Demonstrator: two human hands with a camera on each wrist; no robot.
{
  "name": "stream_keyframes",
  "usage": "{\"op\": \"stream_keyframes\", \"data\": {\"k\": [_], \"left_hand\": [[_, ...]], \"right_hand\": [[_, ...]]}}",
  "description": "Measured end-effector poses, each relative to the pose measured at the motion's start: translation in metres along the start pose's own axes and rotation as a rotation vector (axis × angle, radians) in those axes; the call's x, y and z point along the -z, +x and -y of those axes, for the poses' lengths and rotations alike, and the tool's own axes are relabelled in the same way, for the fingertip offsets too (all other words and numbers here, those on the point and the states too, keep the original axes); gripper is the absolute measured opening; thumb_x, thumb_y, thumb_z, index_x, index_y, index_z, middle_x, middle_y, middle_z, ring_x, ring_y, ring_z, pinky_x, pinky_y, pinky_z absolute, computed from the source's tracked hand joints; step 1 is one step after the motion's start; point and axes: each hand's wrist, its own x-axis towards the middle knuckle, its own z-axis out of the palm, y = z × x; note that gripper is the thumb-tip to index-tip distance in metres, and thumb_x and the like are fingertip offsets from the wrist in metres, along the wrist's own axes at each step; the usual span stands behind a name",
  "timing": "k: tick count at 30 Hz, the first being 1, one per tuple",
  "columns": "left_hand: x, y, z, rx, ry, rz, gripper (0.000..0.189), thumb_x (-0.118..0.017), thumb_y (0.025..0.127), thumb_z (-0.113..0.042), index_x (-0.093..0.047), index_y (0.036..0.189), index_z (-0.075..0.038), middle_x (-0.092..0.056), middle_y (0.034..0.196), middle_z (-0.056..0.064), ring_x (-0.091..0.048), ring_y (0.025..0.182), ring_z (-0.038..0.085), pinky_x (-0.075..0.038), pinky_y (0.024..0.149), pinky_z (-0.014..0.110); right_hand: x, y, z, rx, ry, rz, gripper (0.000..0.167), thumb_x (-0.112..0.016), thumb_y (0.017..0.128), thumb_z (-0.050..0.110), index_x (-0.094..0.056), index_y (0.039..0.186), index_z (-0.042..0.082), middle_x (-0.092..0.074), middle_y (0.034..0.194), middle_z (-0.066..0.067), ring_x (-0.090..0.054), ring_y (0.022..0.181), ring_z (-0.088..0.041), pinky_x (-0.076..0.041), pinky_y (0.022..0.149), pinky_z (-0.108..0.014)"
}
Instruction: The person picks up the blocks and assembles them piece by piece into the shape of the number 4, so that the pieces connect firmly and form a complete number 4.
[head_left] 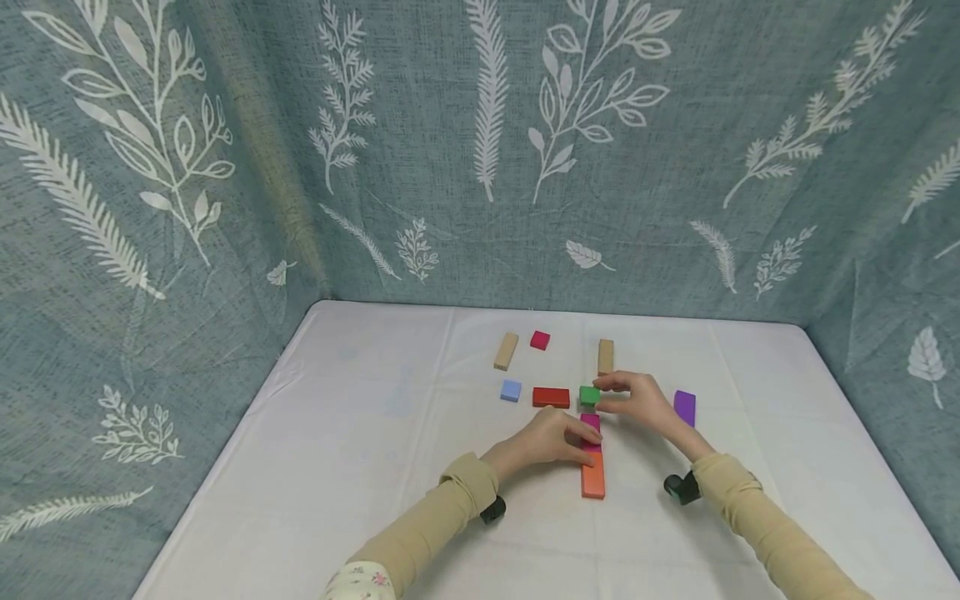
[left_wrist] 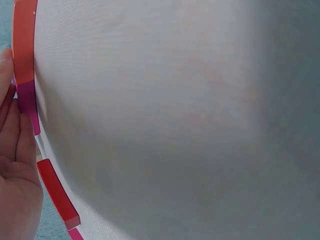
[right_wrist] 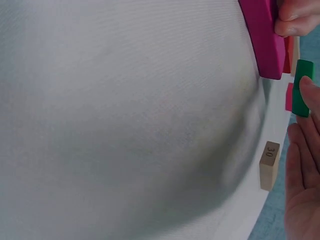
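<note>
My right hand [head_left: 636, 402] pinches a green block [head_left: 589, 396] between thumb and fingertips, the thumb lying on its face in the right wrist view. Just nearer to me, a magenta block [head_left: 591, 422] lies end to end with an orange block [head_left: 593, 482]. Over their joint is my left hand [head_left: 551, 437], its fingertips on the magenta block and its thumb at the orange one. In the left wrist view the fingers [left_wrist: 22, 135] of that hand look fairly straight beside the magenta block. A red block [head_left: 551, 397] lies crosswise to the left of the green one.
Farther back lie two wooden blocks [head_left: 506, 352], a small crimson block [head_left: 540, 340] and a light blue block [head_left: 511, 391]. A purple block [head_left: 685, 408] lies to the right of my right hand. The white table [head_left: 360, 400] meets a leaf-patterned curtain [head_left: 450, 250] at the back and sides.
</note>
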Motion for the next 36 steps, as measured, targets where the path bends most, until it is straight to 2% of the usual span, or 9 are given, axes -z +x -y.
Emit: {"op": "stream_keyframes", "data": {"k": [13,21,36], "left_hand": [[-0.002,0.003,0.001,-0.014,0.013,-0.005,0.032,-0.078,0.078,-0.024,-0.073,0.109,-0.017,-0.072,0.11,-0.005,-0.062,0.099,0.0,-0.044,0.077,0.007],[-0.001,0.006,0.001,-0.033,0.014,-0.016,0.032,-0.078,0.077,-0.024,-0.074,0.108,-0.015,-0.072,0.109,-0.004,-0.063,0.101,0.001,-0.044,0.081,0.007],[0.0,0.007,-0.001,-0.003,0.018,-0.005,0.032,-0.077,0.079,-0.022,-0.073,0.11,-0.017,-0.071,0.111,-0.005,-0.061,0.102,0.001,-0.044,0.08,0.007]], "right_hand": [[-0.001,0.0,-0.008,0.0,-0.041,0.026,0.033,-0.074,0.079,0.008,-0.067,0.11,-0.002,-0.069,0.108,-0.018,-0.064,0.102,-0.035,-0.052,0.089,-0.048],[0.002,0.001,-0.011,-0.001,-0.039,0.054,0.033,-0.074,0.08,0.01,-0.067,0.11,-0.002,-0.069,0.107,-0.018,-0.065,0.1,-0.033,-0.053,0.088,-0.047],[0.01,0.008,-0.011,-0.008,-0.059,0.163,0.034,-0.074,0.081,0.013,-0.067,0.112,-0.001,-0.069,0.11,-0.018,-0.064,0.104,-0.034,-0.052,0.09,-0.046]]}}
